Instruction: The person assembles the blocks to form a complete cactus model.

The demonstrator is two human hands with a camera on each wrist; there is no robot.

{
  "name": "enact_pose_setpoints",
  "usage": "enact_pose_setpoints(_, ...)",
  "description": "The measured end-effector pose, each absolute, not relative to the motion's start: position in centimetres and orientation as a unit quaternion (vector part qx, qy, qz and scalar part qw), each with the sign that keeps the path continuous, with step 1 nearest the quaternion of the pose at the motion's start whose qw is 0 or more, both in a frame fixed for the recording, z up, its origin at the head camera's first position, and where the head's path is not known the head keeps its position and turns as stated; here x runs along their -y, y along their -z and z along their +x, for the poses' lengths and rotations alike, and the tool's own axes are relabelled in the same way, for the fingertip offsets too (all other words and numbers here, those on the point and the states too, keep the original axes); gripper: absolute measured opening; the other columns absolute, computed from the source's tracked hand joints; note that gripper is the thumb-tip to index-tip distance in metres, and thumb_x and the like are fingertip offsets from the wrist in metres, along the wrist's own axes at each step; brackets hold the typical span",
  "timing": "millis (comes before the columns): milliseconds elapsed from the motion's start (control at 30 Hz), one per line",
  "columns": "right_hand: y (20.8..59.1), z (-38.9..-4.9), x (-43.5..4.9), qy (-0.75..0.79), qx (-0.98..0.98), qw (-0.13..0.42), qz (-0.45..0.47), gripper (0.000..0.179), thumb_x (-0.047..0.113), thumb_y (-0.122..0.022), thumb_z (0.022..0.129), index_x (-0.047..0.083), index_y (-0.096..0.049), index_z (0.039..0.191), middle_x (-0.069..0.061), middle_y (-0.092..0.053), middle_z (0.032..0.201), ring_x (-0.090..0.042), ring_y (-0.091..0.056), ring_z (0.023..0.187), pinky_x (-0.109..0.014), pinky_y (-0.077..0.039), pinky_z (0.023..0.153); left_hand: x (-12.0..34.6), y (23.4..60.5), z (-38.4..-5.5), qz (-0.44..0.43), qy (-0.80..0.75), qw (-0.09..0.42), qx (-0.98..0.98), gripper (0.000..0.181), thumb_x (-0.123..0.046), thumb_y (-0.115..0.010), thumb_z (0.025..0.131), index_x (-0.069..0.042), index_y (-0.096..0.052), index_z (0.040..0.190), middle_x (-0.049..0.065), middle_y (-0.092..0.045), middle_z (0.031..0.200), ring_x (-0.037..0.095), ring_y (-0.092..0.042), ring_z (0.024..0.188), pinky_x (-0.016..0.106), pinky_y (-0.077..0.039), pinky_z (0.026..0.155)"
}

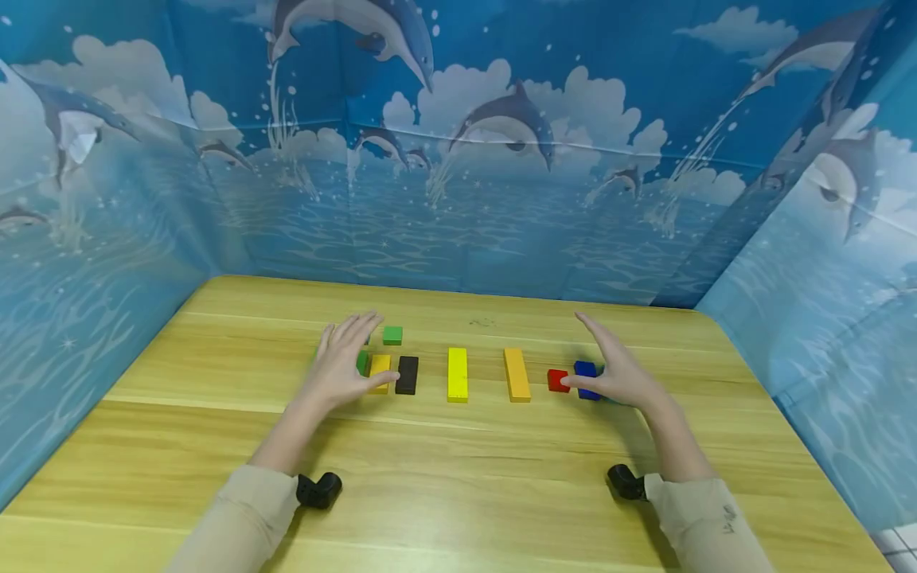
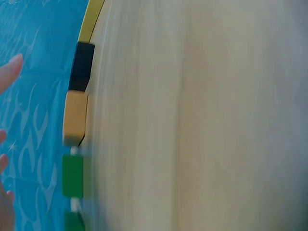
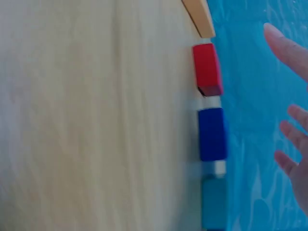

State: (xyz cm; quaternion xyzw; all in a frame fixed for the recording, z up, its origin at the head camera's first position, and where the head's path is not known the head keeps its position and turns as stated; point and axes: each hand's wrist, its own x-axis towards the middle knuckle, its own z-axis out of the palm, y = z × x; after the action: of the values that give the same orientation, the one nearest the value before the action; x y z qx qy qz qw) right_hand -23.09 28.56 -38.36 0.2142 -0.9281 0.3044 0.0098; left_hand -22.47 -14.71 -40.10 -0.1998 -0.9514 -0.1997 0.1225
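My left hand [image 1: 337,368] hovers with spread fingers over the left end of a row of coloured blocks, holding nothing. Near its thumb lie a black block [image 1: 408,376] and an orange-yellow block [image 1: 380,364]; a green block [image 1: 361,364] is partly covered by the hand. On the other side, my right hand [image 1: 622,374] is likewise spread and holds nothing. Its thumb overlaps a red block [image 1: 555,378] and a blue block [image 1: 584,369] in the head view. A teal block [image 3: 214,204] appears in the right wrist view, mostly hidden from the head camera.
Between the hands, a long yellow block [image 1: 457,375] and a long orange block [image 1: 517,375] lie apart on the wooden table [image 1: 458,477]. Farther back is a small green block [image 1: 392,335]. A dolphin-printed curtain [image 1: 458,231] borders the table's back and sides.
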Motion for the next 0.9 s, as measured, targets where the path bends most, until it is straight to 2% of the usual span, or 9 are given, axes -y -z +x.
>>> enact_pose_setpoints(133, 39.1, -23.2, -27.9, -0.343, 0.914, -0.006, 0.216, 0.1, 0.031, -0.077, 0.073, 0.02, -0.012, 0.148, -0.015, -0.016, 0.15, -0.04, -0.016, 0.134, -0.064, -0.019, 0.1, 13.6, 40.7, -23.0, -0.234, 0.236, 0.115, 0.936, 0.091, -0.057, -0.066, 0.073, -0.018, -0.027, 0.144, 0.005, -0.028, 0.147, 0.03, -0.021, 0.135, 0.056, -0.008, 0.107)
enact_pose_setpoints(467, 40.1, -23.9, -25.6, -0.383, 0.888, -0.052, 0.25, 0.099, 0.024, -0.079, 0.071, 0.011, -0.016, 0.147, -0.013, -0.021, 0.148, -0.036, -0.019, 0.134, -0.06, -0.02, 0.102, 11.3, 41.6, -23.8, -0.293, 0.244, 0.101, 0.919, 0.089, -0.055, -0.074, 0.066, -0.019, -0.038, 0.139, 0.003, -0.039, 0.141, 0.028, -0.028, 0.132, 0.056, -0.005, 0.108)
enact_pose_setpoints(900, 40.8, -24.6, -23.9, -0.356, 0.891, -0.092, 0.267, 0.094, 0.032, -0.079, 0.07, 0.009, -0.025, 0.144, -0.011, -0.024, 0.147, -0.036, -0.02, 0.134, -0.059, -0.022, 0.102, 9.0, 42.0, -24.5, -0.33, 0.229, 0.076, 0.912, 0.091, -0.061, -0.073, 0.062, -0.018, -0.042, 0.136, 0.001, -0.044, 0.136, 0.023, -0.033, 0.128, 0.055, -0.008, 0.108)
